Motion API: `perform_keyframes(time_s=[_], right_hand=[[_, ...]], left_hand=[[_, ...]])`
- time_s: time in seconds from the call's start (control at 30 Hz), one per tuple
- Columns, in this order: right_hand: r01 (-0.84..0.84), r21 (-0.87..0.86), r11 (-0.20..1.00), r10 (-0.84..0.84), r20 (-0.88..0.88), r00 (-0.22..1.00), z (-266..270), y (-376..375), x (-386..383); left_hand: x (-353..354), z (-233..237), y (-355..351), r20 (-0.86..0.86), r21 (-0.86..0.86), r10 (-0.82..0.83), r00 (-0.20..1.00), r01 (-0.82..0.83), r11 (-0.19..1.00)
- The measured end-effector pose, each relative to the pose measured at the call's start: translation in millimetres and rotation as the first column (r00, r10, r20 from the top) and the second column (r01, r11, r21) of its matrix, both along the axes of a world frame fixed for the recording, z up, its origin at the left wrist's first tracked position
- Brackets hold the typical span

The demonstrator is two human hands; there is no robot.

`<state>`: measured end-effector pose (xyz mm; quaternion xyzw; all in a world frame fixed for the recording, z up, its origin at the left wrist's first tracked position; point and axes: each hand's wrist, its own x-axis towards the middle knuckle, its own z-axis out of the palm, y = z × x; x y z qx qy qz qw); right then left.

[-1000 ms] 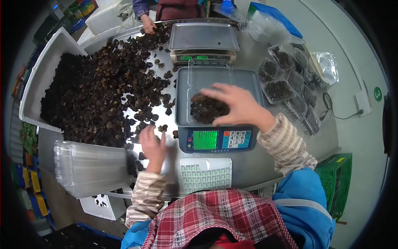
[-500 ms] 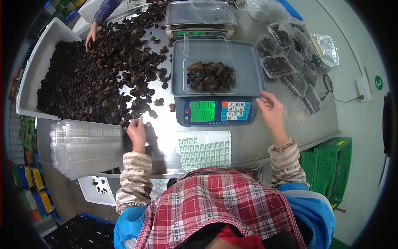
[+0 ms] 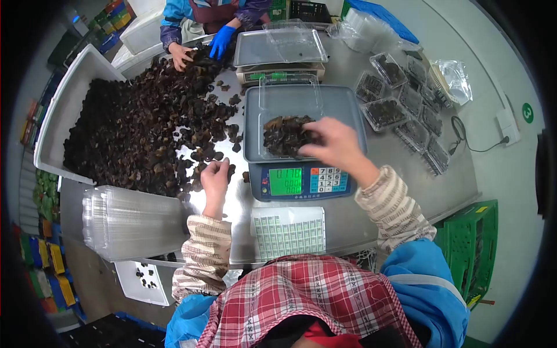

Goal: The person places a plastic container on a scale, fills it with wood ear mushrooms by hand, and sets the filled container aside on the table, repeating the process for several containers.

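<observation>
Dark brown, fungus-like pieces (image 3: 284, 137) fill an open clear plastic box (image 3: 290, 95) on the grey tray of a blue digital scale (image 3: 272, 191). My right hand (image 3: 336, 148) reaches over the right side of the box, its fingers bent at the pieces; whether it grips one is hidden. My left hand (image 3: 215, 180) is at the near edge of the loose heap (image 3: 156, 127), its fingertips pinched together by a dark piece. The green display reads about 0.178. A sheet of small printed labels (image 3: 289, 233) lies below the scale.
Stacked clear boxes (image 3: 133, 223) stand at the left, beside a white bin (image 3: 52, 124). Across the heap, a co-worker's bare hand (image 3: 180, 56) and blue-gloved hand (image 3: 221, 42) touch the pieces. A second scale (image 3: 280, 52) is behind; filled boxes (image 3: 385, 113) lie at the right.
My right hand has moved from beside the scale up and left over the box. My left hand has shifted slightly right. The co-worker has come further into view. The reading rose slightly.
</observation>
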<state>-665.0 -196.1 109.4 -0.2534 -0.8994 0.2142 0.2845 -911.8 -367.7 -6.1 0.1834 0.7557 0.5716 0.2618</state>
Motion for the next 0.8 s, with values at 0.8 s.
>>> perform_keyframes(time_s=[0.8], right_hand=[[0.391,-0.579,0.716,-0.459,0.031,0.888,-54.5,134.9,-34.1]], left_hand=[[-2.8,20.8,-33.1,-0.744,-0.178,-0.059,0.666,-0.113,0.977]])
